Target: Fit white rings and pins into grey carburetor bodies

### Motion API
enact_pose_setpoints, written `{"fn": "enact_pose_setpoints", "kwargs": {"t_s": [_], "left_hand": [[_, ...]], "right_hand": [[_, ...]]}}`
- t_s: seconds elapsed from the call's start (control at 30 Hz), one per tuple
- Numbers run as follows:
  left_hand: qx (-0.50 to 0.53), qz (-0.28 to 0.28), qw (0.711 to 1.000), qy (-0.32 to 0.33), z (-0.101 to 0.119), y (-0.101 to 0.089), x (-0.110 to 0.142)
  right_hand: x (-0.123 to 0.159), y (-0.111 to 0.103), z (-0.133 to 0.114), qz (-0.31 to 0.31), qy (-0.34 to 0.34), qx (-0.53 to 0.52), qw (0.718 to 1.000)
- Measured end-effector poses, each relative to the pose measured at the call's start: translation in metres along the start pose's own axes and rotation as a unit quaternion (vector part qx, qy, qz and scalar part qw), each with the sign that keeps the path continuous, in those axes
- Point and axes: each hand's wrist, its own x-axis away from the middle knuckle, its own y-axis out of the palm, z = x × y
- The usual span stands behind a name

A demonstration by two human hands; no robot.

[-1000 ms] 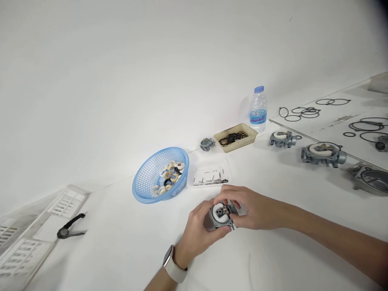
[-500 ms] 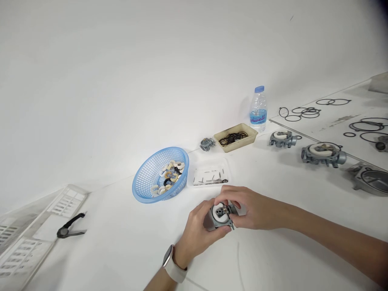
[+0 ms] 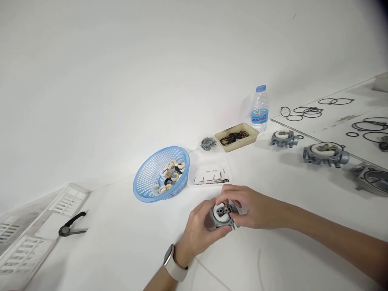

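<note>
Wide tabletop (image 3: 133, 242) around carburetor (image 3: 222, 213), edges (image 3: 118, 180) unclear

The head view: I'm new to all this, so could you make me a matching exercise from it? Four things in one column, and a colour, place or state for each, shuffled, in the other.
Things
1. Basket
2. Bottle
3. Shallow beige tray
4. Metal part with a white piece inside

Descriptions
A. Contains a tangle of black rings
B. Between the left hand and the right hand
C. Blue, with meshed sides
D. Standing upright, wearing a blue cap

Right pairs: 1-C, 2-D, 3-A, 4-B
</note>
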Motion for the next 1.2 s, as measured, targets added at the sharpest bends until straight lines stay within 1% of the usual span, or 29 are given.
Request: {"fn": "enact_pose_setpoints", "kwargs": {"t_s": [0.1, 0.27, 0.47, 0.73, 0.97, 1.07, 1.2], "left_hand": [[-0.002, -0.003, 1.000, -0.001, 0.0004, -0.0001, -0.0003], [-0.004, -0.004, 1.000, -0.002, 0.0031, -0.0008, -0.0011], [0.003, -0.004, 1.000, -0.008, 0.0023, -0.0009, -0.0008], [-0.001, -0.004, 1.000, -0.008, 0.0038, -0.0016, -0.0020], [-0.017, -0.002, 1.000, -0.013, -0.0005, 0.0002, 0.0000], [-0.019, -0.005, 1.000, -0.011, 0.0004, -0.0005, 0.0003], [-0.018, -0.005, 1.000, -0.008, 0.0027, -0.0013, -0.0006]], "right_hand": [[0.0002, 0.0000, 0.0018, 0.008, 0.000, 0.000, 1.000], [0.0008, -0.0001, 0.0017, -0.010, -0.001, -0.003, 1.000], [0.0009, 0.0019, 0.0017, 0.009, -0.010, -0.003, 1.000], [0.0000, -0.0001, 0.0008, -0.004, -0.001, -0.005, 1.000], [0.0000, 0.0016, 0.0044, 0.010, -0.017, 0.002, 1.000], [-0.0001, 0.0019, 0.0048, 0.008, -0.026, 0.001, 1.000], [0.0005, 0.0024, 0.0041, 0.006, -0.021, 0.004, 1.000]]}}
